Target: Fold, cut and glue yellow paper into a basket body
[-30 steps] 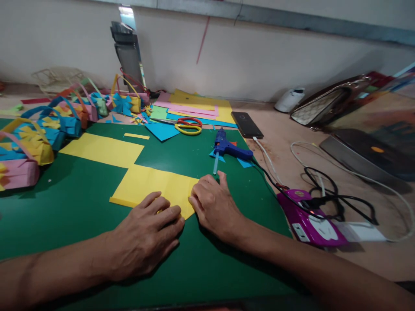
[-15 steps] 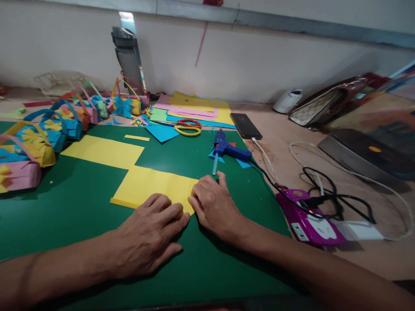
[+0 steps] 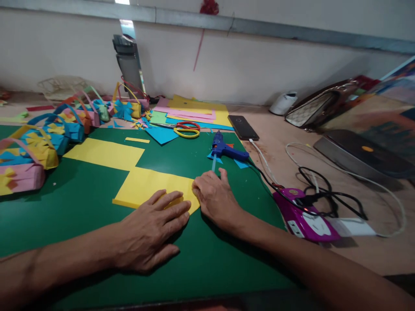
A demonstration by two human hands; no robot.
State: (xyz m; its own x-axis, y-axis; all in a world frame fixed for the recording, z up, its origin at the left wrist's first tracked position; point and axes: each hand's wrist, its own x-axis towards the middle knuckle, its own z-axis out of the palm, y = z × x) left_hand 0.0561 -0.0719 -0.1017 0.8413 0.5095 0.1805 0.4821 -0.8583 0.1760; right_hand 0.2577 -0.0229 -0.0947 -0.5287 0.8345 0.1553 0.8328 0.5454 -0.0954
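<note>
One yellow sheet (image 3: 147, 185), lying near the middle of the green surface (image 3: 220, 268), beneath both hands. One folded strip (image 3: 122, 202), visible at the left of the sheet's near edge; its run rightward is covered by fingers, so I cannot tell how far the fold goes. Left hand (image 3: 155, 229): palm down, fingers extended and slightly spread, laid on the sheet, gripping nothing that I can make out. Right hand (image 3: 215, 196): fingers curled at the sheet's right end; whether they pinch or merely press, I cannot tell.

Progress, by my judgement: near edge at least partly folded, the main face mostly flat. Second yellow sheet (image 3: 105, 153), toward the far edge, flat, no fold seen. Several paper baskets (image 3: 32, 176), ranged on the left and past the far edge, seemingly finished.

Surface and room: scissors (image 3: 177, 128) and a coloured paper stack (image 3: 201, 106) at the far edge; blue glue gun (image 3: 223, 149) near the far right corner, its cable running toward a purple power strip (image 3: 303, 221) at the right edge; phone (image 3: 243, 128) at the far right corner. Beyond, on the brown tabletop (image 3: 366, 257): handbag (image 3: 319, 106), dark bottle (image 3: 128, 65). Behind, one pale wall (image 3: 253, 65), with grey rail (image 3: 275, 32).
</note>
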